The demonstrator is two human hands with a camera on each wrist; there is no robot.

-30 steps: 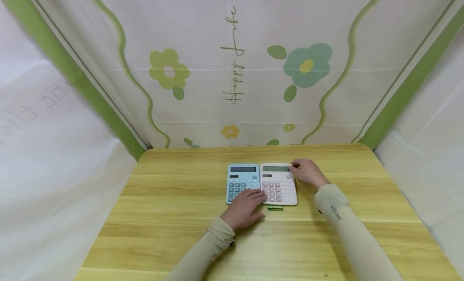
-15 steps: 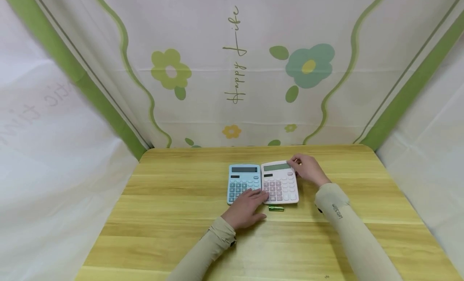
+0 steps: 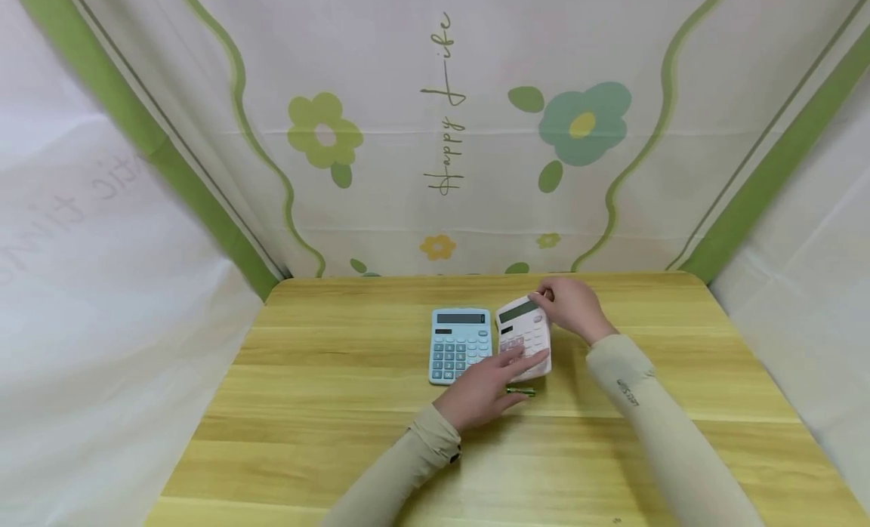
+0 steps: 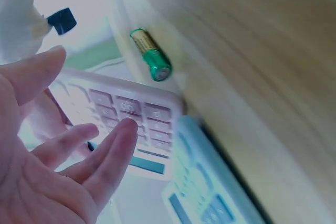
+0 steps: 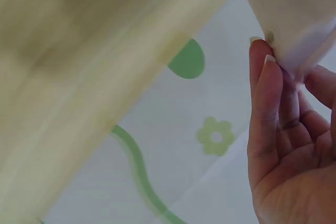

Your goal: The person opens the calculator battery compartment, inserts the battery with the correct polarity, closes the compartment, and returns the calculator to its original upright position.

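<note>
My right hand (image 3: 578,309) pinches the top right corner of a pink calculator (image 3: 525,334), whose upper end is raised and tilted off the table. In the right wrist view, fingers and thumb grip that corner (image 5: 294,40) from both sides. My left hand (image 3: 479,395) reaches over the lower part of the pink calculator with its fingers extended, close over the keys in the left wrist view. To the left, a blue calculator (image 3: 448,353) lies flat, its lower right part hidden by my left hand. A green battery (image 4: 151,56) lies near the pink calculator's lower edge.
The wood-grain table (image 3: 326,421) extends around both calculators. Behind it hangs a white curtain (image 3: 381,172) printed with flowers, close to the far edge. More white cloth (image 3: 122,285) stands along the left and right sides.
The pink calculator has gone from flat beside the blue one to tilted up, its top corner lifted by my right hand. My left hand has slid right, further over its lower keys.
</note>
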